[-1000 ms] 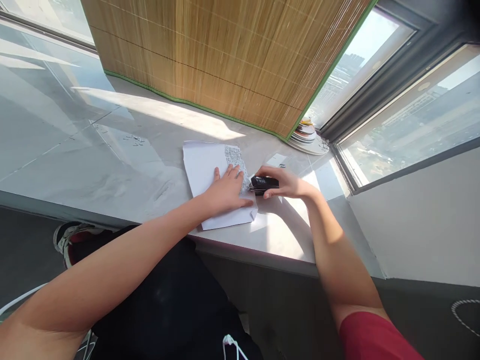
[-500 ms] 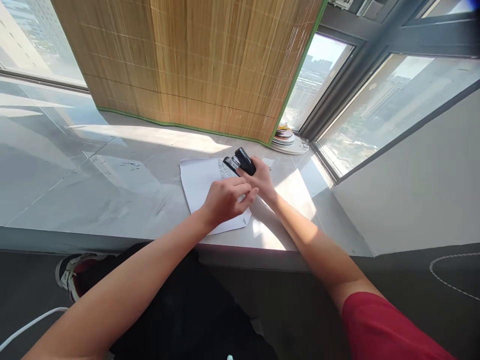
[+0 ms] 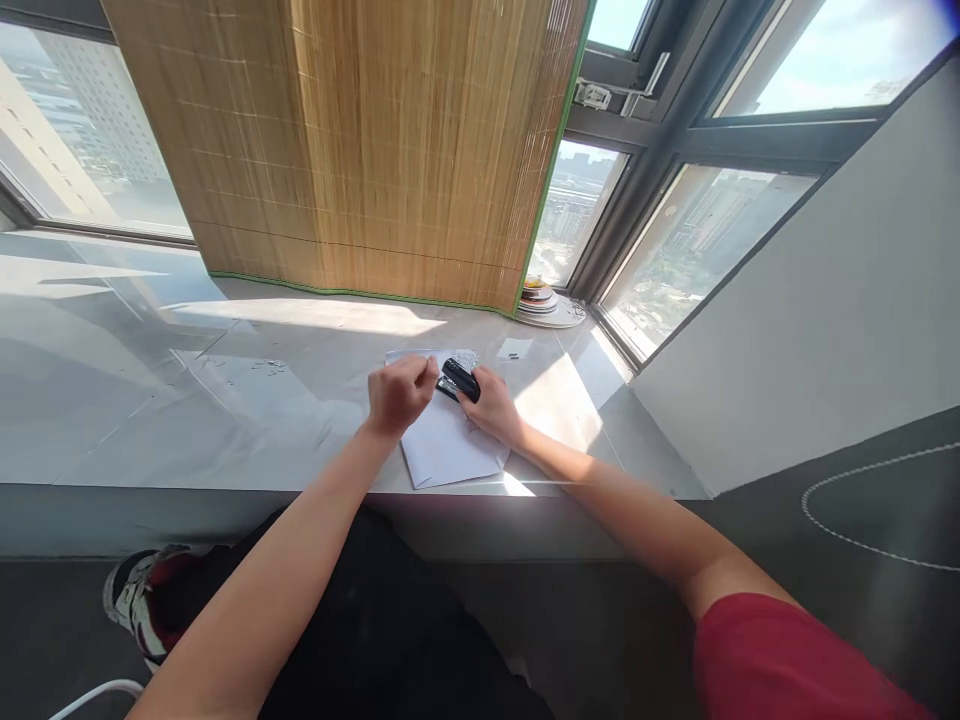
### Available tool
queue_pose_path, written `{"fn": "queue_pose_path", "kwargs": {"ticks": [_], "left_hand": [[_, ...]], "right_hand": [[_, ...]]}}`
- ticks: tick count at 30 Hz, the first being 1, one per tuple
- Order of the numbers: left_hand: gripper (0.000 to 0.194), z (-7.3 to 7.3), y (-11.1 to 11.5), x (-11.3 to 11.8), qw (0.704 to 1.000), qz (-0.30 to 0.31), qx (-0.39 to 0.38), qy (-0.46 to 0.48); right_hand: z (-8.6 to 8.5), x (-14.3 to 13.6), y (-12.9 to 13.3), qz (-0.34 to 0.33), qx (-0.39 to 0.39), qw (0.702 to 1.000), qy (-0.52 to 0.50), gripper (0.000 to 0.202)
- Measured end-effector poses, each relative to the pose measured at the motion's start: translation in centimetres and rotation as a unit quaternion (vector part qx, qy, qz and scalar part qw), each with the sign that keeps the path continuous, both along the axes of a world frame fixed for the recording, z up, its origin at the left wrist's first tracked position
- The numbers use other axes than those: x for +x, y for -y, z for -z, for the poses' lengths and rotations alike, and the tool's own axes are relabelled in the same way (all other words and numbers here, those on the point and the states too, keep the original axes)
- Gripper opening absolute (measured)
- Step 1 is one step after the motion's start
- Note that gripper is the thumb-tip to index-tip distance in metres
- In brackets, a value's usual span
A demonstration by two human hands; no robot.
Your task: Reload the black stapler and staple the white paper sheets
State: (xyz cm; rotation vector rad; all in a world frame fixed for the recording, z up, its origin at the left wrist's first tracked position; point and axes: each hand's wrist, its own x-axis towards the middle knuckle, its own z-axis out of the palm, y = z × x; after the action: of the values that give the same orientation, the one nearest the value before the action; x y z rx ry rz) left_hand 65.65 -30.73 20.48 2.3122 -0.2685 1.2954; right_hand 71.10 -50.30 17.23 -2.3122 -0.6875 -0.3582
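In the head view my right hand (image 3: 495,407) grips a black stapler (image 3: 460,379) from its back end. The stapler's front points left and its top arm looks raised a little from the base. My left hand (image 3: 403,393) is closed, thumb and fingers pinched together, just left of the stapler's front. What it holds, if anything, is hidden. Beneath both hands lie white paper sheets (image 3: 448,447), with small print or a pattern near the top edge.
Small staple strips (image 3: 514,356) lie right of the paper, and loose staples (image 3: 270,367) are scattered to the left. A bamboo blind (image 3: 360,150) hangs behind the sill (image 3: 150,420). Stacked round plates or discs (image 3: 551,308) stand in the window corner.
My left hand has moved from in front of the right wrist to the stapler's front end and closed. The stapler has been lowered and its gap looks narrower. The camera has tilted up.
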Motion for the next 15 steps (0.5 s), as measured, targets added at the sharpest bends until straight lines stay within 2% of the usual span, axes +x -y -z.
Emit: {"fn": "queue_pose_path", "kwargs": {"ticks": [4,7,10,12,15], "left_hand": [[0.049,0.1,-3.7,0.7,0.991,-0.066,-0.067,-0.094],[0.051,0.0,-4.3,1.0,0.974,-0.124,-0.091,-0.164],[0.051,-0.1,-3.9,0.5,0.956,-0.173,-0.071,-0.228],[0.052,0.2,-4.2,-0.5,0.941,-0.196,-0.043,-0.272],[0.054,0.9,-6.7,-2.9,0.904,-0.224,0.013,-0.363]], "right_hand": [[0.6,-1.2,6.8,0.049,-0.009,0.999,0.004,0.018],[1.1,-1.3,10.8,0.080,-0.014,0.997,0.018,0.015],[1.5,-0.6,12.4,0.117,-0.021,0.993,0.010,0.019],[1.3,0.1,12.7,0.113,-0.029,0.993,-0.012,0.029],[0.4,1.8,13.4,0.087,-0.003,0.995,-0.052,0.048]]}}
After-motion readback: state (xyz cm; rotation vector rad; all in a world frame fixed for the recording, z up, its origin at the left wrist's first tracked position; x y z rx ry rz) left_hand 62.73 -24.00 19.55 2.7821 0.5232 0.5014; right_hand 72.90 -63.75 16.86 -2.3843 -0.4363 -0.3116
